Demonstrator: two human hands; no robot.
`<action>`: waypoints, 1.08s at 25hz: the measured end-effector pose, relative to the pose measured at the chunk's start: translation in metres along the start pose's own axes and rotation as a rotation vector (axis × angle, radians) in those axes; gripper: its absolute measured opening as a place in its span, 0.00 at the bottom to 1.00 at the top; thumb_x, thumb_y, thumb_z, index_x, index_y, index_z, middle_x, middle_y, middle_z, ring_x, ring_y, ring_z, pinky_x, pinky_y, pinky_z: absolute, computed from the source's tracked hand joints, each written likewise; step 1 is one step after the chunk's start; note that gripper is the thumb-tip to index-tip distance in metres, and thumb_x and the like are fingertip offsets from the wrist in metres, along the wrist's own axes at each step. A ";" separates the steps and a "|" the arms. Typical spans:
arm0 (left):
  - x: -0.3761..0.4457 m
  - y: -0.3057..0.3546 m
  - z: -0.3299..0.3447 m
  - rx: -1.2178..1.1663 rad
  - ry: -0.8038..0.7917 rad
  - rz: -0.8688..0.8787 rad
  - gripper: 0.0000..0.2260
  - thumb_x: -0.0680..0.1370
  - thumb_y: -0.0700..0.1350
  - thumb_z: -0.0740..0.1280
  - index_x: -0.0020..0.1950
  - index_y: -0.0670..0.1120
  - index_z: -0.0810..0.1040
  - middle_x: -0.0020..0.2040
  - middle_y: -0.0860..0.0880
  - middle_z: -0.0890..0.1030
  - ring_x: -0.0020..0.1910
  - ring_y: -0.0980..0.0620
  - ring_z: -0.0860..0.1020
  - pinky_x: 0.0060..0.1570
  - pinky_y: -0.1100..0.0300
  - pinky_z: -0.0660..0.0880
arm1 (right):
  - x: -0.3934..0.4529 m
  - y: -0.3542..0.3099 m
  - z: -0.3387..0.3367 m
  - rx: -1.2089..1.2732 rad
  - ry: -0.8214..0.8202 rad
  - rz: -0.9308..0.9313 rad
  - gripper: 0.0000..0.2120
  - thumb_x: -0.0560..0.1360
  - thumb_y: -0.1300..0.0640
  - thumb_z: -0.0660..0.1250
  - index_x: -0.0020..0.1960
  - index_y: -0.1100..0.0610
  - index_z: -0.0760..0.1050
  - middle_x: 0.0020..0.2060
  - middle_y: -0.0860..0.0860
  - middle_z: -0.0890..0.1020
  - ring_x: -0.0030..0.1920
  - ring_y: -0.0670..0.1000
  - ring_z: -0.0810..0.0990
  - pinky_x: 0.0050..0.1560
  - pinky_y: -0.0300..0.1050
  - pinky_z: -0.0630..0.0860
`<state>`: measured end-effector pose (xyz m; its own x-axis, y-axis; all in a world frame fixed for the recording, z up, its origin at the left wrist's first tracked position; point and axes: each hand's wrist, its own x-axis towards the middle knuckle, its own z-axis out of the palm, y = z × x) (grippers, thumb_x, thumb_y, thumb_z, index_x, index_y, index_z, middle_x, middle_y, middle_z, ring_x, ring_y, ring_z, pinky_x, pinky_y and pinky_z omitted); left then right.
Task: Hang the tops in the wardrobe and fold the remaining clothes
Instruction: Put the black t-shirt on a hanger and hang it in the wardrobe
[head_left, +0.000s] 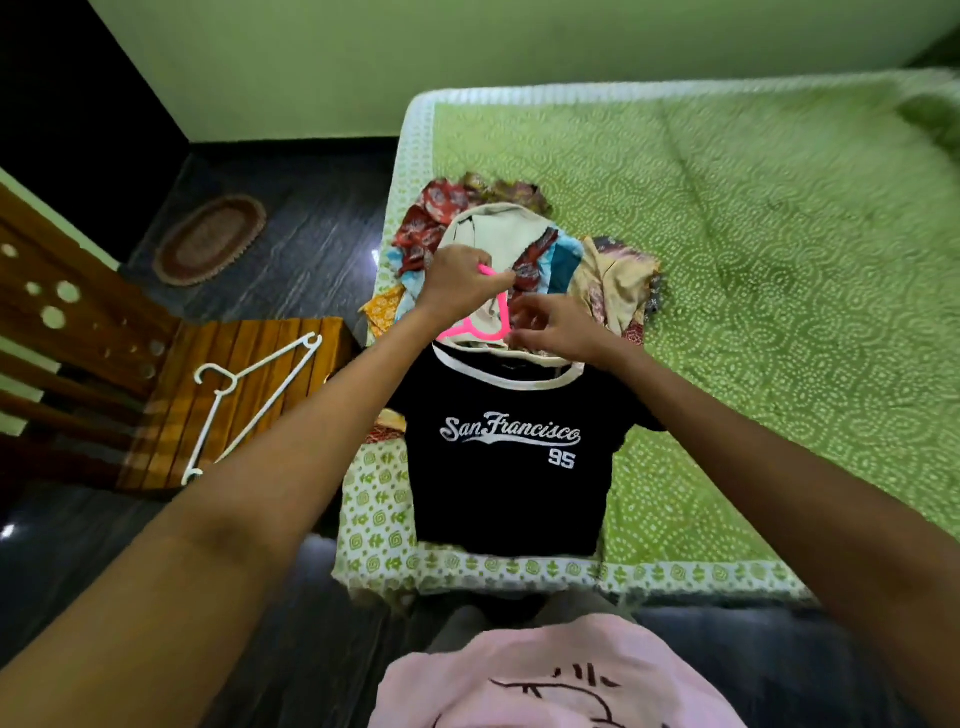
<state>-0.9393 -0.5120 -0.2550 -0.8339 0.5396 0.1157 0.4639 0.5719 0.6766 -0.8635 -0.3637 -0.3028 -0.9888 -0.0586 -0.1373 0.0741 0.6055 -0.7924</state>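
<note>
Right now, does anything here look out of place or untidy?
Yes. A white hanger lies on the wooden chair, not in use. Beyond the black top, a pile of clothes sits crumpled and unfolded on the bed.

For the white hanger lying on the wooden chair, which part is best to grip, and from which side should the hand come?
Probably grip the white hanger at the neck just below its hook, coming from above. It lies flat on the wooden chair seat with the hook toward the chair back, so the fingers can pinch the thin neck and lift it straight up.
</note>
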 end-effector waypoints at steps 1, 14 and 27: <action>0.000 0.010 -0.008 -0.004 -0.017 0.034 0.22 0.66 0.56 0.65 0.23 0.48 0.56 0.22 0.50 0.57 0.23 0.54 0.57 0.30 0.56 0.53 | -0.002 -0.012 -0.001 0.060 -0.006 0.028 0.11 0.73 0.56 0.71 0.50 0.63 0.77 0.40 0.58 0.80 0.37 0.49 0.74 0.37 0.39 0.69; -0.033 -0.006 -0.086 0.403 -0.306 0.250 0.15 0.75 0.36 0.65 0.61 0.36 0.76 0.58 0.37 0.79 0.57 0.41 0.76 0.55 0.55 0.68 | -0.104 -0.099 -0.054 0.171 0.437 0.088 0.06 0.77 0.63 0.64 0.50 0.65 0.77 0.28 0.52 0.73 0.21 0.39 0.68 0.27 0.32 0.64; -0.050 0.012 -0.108 0.288 0.044 0.408 0.18 0.73 0.48 0.67 0.58 0.39 0.78 0.55 0.41 0.80 0.55 0.43 0.77 0.57 0.54 0.70 | -0.153 -0.105 -0.090 0.319 0.565 0.054 0.07 0.78 0.66 0.62 0.43 0.60 0.76 0.30 0.54 0.73 0.22 0.39 0.67 0.25 0.30 0.61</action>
<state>-0.9238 -0.5988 -0.1739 -0.5763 0.7318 0.3638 0.8134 0.4705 0.3422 -0.7319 -0.3471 -0.1454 -0.8921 0.4441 0.0832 0.0742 0.3256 -0.9426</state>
